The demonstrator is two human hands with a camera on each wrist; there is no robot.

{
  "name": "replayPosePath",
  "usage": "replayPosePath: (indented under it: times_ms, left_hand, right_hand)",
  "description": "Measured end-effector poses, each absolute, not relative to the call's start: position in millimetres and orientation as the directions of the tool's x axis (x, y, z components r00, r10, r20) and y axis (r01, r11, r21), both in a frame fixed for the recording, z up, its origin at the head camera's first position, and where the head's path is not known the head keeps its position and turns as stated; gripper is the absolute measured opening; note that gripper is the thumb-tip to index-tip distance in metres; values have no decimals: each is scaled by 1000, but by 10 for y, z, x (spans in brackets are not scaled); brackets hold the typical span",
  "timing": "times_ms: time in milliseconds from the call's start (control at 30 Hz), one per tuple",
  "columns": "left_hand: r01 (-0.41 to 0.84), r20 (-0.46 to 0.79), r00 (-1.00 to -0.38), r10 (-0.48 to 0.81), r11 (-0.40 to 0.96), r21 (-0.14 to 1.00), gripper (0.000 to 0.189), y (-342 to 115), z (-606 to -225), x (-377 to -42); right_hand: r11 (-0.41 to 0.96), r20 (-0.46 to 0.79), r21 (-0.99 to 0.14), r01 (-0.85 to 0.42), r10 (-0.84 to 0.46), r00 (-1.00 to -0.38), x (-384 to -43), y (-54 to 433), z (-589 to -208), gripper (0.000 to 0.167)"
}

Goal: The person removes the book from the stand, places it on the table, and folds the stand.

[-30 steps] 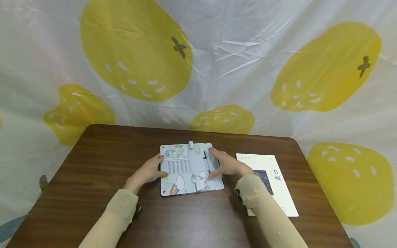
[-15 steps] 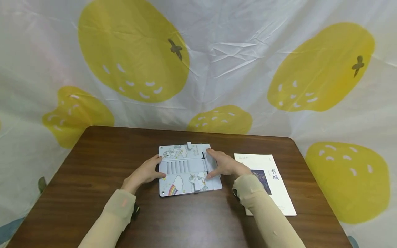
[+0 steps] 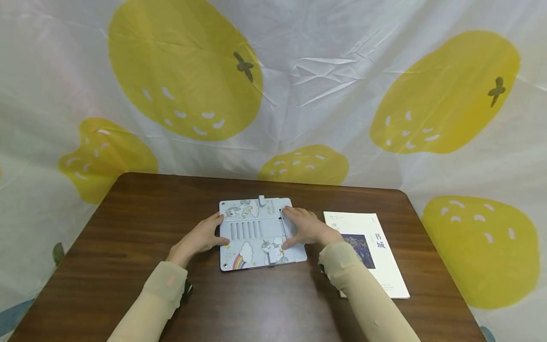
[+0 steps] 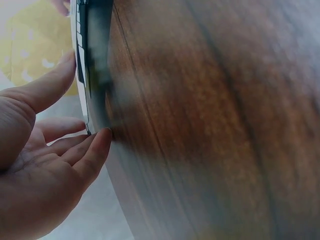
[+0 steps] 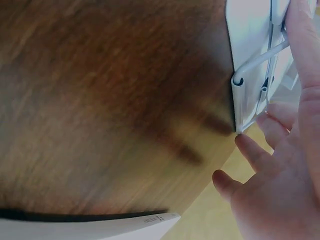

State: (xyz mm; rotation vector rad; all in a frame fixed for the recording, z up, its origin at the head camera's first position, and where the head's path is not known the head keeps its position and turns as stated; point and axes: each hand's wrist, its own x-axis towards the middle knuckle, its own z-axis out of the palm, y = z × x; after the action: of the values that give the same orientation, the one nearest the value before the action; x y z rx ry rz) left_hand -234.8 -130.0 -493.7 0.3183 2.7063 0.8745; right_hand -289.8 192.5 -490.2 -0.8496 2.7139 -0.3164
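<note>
A white book stand [image 3: 252,228] with unicorn and rainbow prints lies folded on the table, with a row of slots across its middle. My left hand [image 3: 201,240] holds its left edge, thumb on the top face; in the left wrist view the fingers [image 4: 92,157] reach the lower edge. My right hand [image 3: 307,227] is over the stand's right side, thumb and fingers spread across its hinged bracket. In the right wrist view the thumb [image 5: 305,45] lies by a bent wire leg [image 5: 260,62], and the other fingertips are at the stand's edge.
A white paperback book [image 3: 384,256] with a dark picture lies right of the stand, partly behind the right sleeve [image 3: 342,261]. The brown wooden table [image 3: 273,304] ends at the back against a white curtain [image 3: 316,104] printed with yellow fruit.
My right hand has shifted slightly left over the stand's bracket, covering more of it. The left hand keeps its place at the left edge. The head view has shifted a little.
</note>
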Motion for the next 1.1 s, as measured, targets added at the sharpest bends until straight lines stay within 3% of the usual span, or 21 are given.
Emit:
replayPosePath:
  times_ms: [533,1100]
  left_hand:
    - [113,-202,-937,285,794,598,79,-1288,-4903,-2338]
    - [111,-206,-936,284,798,593,79,-1307,-4941,-2358]
  right_hand:
    - [796,-182,-134,-590,-605,-775,-2863,1924,-4933,113]
    - [792,-144,-280,-543,-594,-792,-2857,1916,-4955,109]
